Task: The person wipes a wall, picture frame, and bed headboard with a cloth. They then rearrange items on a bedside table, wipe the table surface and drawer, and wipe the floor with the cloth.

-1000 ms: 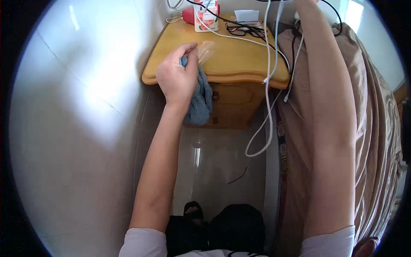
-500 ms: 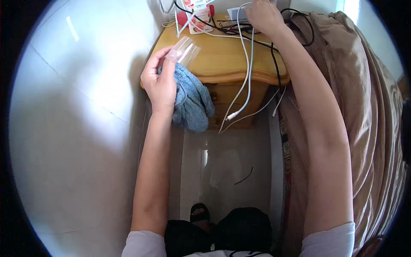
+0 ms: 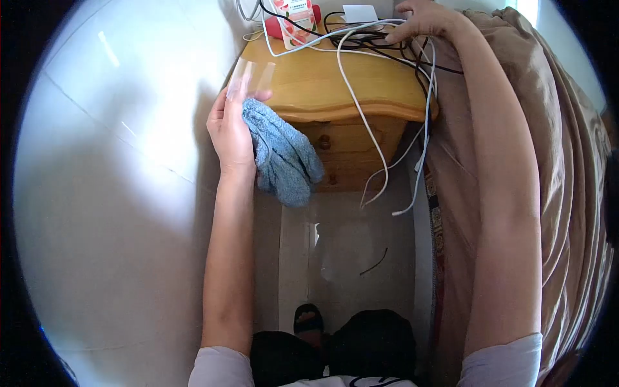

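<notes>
My left hand (image 3: 232,132) is closed around a blue cloth (image 3: 285,151), which hangs down in front of the wooden nightstand (image 3: 293,74). The same hand also holds a clear plastic piece (image 3: 251,79), upright above the cloth. At the back right of the nightstand top, my right hand (image 3: 431,20) is over a tangle of black cables (image 3: 371,44), thumb and fingers apart with nothing visible between them. White cables (image 3: 356,106) run beneath it, and their ends dangle past the front edge. A small white card (image 3: 360,13) lies just left of this hand.
A white and pink package (image 3: 299,26) stands beside a red object (image 3: 273,27) at the back left. Brown bedding (image 3: 509,97) rises along the right side. A pale wall is on the left. A thin dark strip (image 3: 374,262) lies on the tiled floor.
My right hand has moved right and opened, and a white cable end now hangs farther right and lower. My left hand has turned, tilting the clear plastic piece upright and leftward.
</notes>
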